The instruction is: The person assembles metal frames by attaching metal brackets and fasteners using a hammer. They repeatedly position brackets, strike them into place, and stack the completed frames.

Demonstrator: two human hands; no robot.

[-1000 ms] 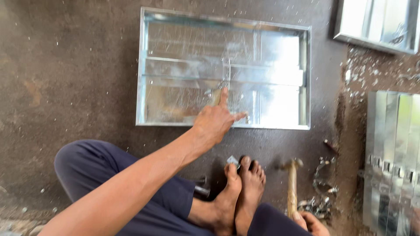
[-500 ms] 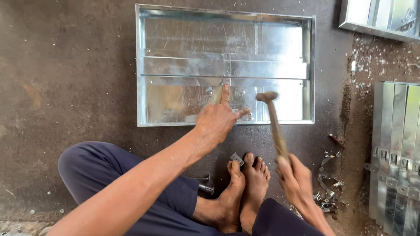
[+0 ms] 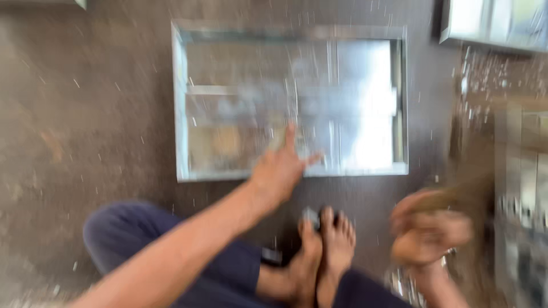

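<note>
The view is badly blurred by motion. A shiny rectangular sheet-metal tray (image 3: 182, 102) lies on the dark floor in front of me. My left hand (image 3: 281, 169) rests on its near rim, fingers spread and pressing down. My right hand (image 3: 431, 231) is low at the right, closed around the wooden handle of a hammer (image 3: 465, 188) that smears out to the right; its head is lost in the blur. My bare feet (image 3: 325, 251) sit together just below the tray, with a small metal piece by the toes.
Another metal tray (image 3: 491, 25) lies at the top right. Folded sheet-metal pieces (image 3: 522, 199) stand along the right edge, with metal scraps on the floor beside them. My dark-trousered knee (image 3: 142, 245) fills the lower left.
The hammer was lifted from the floor and raised over the tray; now my right hand has swung back down to the right. My left hand stays on the tray's rim.
</note>
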